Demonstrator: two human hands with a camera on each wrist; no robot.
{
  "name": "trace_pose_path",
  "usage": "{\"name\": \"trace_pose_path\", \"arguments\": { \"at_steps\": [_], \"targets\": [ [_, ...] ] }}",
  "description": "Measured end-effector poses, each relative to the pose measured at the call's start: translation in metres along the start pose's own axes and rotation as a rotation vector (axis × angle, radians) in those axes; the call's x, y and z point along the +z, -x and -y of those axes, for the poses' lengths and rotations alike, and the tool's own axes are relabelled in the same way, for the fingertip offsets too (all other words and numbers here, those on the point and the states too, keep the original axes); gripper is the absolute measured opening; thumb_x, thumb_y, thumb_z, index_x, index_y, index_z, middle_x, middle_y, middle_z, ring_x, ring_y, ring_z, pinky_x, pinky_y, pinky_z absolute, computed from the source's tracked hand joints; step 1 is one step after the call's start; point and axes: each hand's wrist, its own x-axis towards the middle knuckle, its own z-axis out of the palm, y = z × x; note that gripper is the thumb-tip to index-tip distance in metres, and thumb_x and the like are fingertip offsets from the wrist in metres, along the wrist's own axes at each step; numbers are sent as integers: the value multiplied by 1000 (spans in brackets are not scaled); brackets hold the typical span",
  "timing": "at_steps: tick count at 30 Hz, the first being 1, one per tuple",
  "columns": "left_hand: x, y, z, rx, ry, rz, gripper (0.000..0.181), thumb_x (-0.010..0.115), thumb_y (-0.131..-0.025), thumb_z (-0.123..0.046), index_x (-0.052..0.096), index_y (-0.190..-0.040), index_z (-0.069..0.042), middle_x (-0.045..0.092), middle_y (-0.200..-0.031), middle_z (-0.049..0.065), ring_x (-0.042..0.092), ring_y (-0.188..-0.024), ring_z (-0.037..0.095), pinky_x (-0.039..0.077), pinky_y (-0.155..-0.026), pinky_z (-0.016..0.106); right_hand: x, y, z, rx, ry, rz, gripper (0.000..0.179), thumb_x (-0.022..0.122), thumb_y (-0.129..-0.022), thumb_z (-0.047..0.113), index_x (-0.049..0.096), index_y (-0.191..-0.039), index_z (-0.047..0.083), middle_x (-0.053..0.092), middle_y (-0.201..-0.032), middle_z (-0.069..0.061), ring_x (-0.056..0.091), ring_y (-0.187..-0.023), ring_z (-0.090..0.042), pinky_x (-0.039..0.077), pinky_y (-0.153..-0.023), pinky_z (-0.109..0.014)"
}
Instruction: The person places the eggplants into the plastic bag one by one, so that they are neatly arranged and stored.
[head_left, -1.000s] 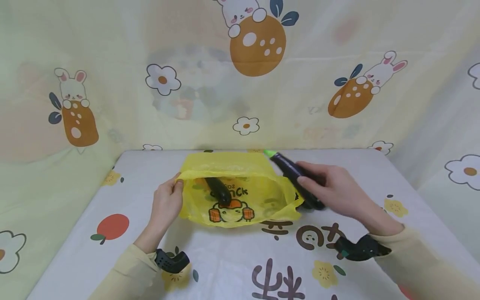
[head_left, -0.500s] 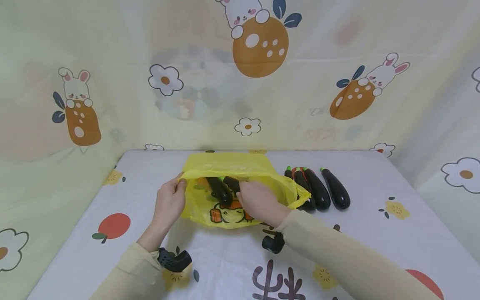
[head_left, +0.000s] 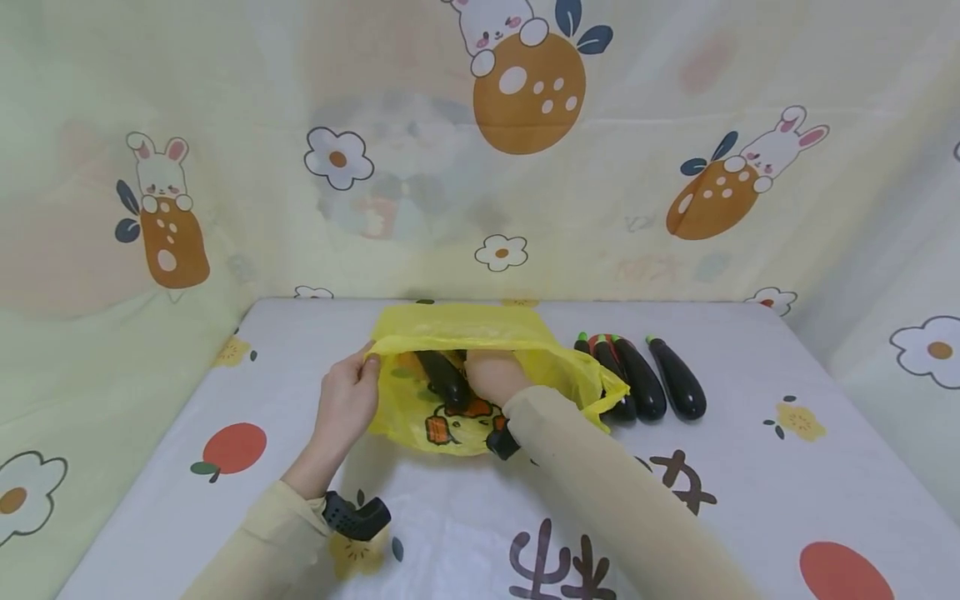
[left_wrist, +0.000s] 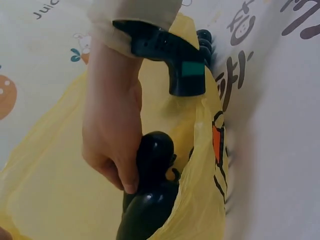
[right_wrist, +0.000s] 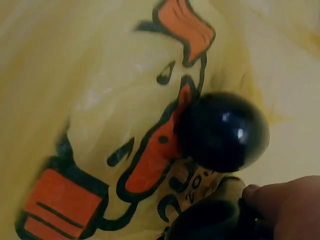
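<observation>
On a white printed surface [head_left: 450, 508], an eggplant [right_wrist: 202, 222] is pinched by the right grip [head_left: 493, 377] inside a yellow bag [head_left: 457, 321], just right of a second eggplant [head_left: 446, 382] laid aslant, the bag being pinched at its left edge by the left grip [head_left: 348, 396].

This place seems to be a small recording booth made from cloth. A pale curtain [head_left: 637, 167], printed with rabbits [head_left: 771, 158] and flowers [head_left: 338, 160], hangs behind a white-covered table [head_left: 450, 525]. Similar cloth closes the left side [head_left: 67, 350] and the right side [head_left: 900, 225]. The wrist cameras [head_left: 356, 517] also suggest recording. Whether a home or a studio surrounds it, I cannot tell.
</observation>
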Motion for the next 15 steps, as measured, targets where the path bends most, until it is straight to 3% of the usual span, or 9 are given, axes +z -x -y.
{"name": "trace_pose_path", "arguments": {
  "at_steps": [7,11,15],
  "targets": [
    [1,0,-1,-7,10,8,44,42,-109,-17,51,-147,2,58,-68,11,29,-45,9,30,-42,23,4,-10,2,104,-87,142,25,53,-107,21,64,-117,1,65,-99,-9,58,-86,-21,52,-83,-34],
    [2,0,-1,-8,15,11,44,42,-109,-17,50,-148,2,59,-70,12,30,-45,9,29,-42,22,7,-9,3,112,-64,136,31,53,-107,20,62,-126,-3,69,-111,-13,60,-93,-21,54,-91,-35],
    [2,-1,-2,-8,14,14,44,42,-109,-17,50,-148,2,50,-57,3,29,-45,10,29,-42,22,8,-10,3,114,-43,125,28,53,-107,20,64,-118,-3,68,-102,-12,60,-87,-22,54,-86,-34]
  ]
}}
